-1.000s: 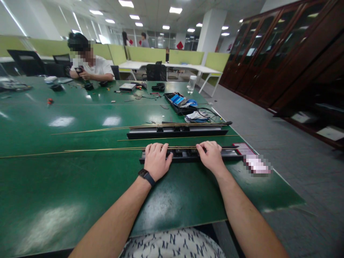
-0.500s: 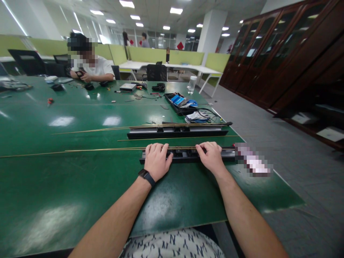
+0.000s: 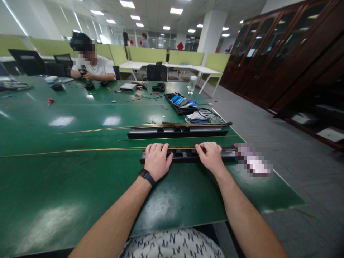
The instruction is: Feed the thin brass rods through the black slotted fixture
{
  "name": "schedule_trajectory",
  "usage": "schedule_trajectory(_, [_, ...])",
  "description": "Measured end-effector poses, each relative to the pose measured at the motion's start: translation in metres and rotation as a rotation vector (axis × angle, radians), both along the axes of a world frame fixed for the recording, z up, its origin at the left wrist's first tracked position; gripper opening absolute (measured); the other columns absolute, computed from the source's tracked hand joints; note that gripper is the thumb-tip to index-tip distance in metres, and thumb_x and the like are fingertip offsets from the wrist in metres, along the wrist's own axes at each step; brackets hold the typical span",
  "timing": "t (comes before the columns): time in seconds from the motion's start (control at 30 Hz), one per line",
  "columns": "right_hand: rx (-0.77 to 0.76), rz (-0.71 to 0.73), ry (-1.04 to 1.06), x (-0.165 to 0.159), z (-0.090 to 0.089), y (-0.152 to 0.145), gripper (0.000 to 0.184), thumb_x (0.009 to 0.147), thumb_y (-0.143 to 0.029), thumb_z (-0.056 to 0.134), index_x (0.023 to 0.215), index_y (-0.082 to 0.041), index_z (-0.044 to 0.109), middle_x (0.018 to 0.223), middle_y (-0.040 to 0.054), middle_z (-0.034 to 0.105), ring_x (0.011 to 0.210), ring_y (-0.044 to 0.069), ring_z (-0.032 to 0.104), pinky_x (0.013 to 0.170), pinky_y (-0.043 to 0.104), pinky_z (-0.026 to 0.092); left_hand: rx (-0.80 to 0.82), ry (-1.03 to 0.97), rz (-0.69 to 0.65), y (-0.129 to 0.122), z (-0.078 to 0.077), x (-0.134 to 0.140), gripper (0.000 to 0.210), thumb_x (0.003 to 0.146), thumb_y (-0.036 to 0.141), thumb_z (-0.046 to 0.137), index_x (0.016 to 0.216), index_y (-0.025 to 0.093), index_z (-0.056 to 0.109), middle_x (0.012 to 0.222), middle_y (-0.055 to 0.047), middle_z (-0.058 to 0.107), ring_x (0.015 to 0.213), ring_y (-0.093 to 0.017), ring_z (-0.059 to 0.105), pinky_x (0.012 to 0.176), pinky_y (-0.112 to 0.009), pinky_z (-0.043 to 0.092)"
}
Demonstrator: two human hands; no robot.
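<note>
A long black rail (image 3: 182, 155) with a silver inner face lies crosswise in front of me. Thin brass-coloured rods (image 3: 104, 149) run along its far edge and stick out far to the left. Over the rail's left part lies my left hand (image 3: 156, 161), its fingers bent over the far edge and the thumb at the near side. My right hand (image 3: 211, 156) is closed at the right part, thumb and index finger pinched at the rods; its other fingers curl over the rail. The exact contact under both hands is hidden.
A second black rail (image 3: 177, 134) with rods on it lies beyond, and a single rod (image 3: 161, 138) between the rails. Behind stand a black tray (image 3: 173, 106) and gloves (image 3: 197, 116). A blurred-out pinkish object (image 3: 254, 161) lies right. Across the table sits a person (image 3: 100, 68).
My hands, the rail and the rods show no visible movement. The person across the table has shifted slightly to the right, head and hands included.
</note>
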State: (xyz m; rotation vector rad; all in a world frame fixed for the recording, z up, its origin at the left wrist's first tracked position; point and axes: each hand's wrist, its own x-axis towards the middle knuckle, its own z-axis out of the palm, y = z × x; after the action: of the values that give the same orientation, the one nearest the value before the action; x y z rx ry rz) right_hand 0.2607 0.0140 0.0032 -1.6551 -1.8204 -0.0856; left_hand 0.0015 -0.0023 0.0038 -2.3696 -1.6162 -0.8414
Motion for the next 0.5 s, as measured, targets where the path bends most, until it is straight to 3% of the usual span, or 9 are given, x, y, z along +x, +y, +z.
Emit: schedule_trajectory(0.5, [0.011,0.005,0.011,0.0017,-0.0016,0.0011,0.033,0.097,-0.044,0.052,0.075,-0.023,0.064,0.084,0.0046,0.072,0.093,0.024,0.055,0.09,0.041,0.03,0.001,0.005,-0.004,-0.0004,0.0002,-0.0003,0.037,0.099,0.041,0.053,0.128,0.021,0.062,0.114,-0.012,0.068,0.115,-0.03,0.057,0.105,-0.05,0.035])
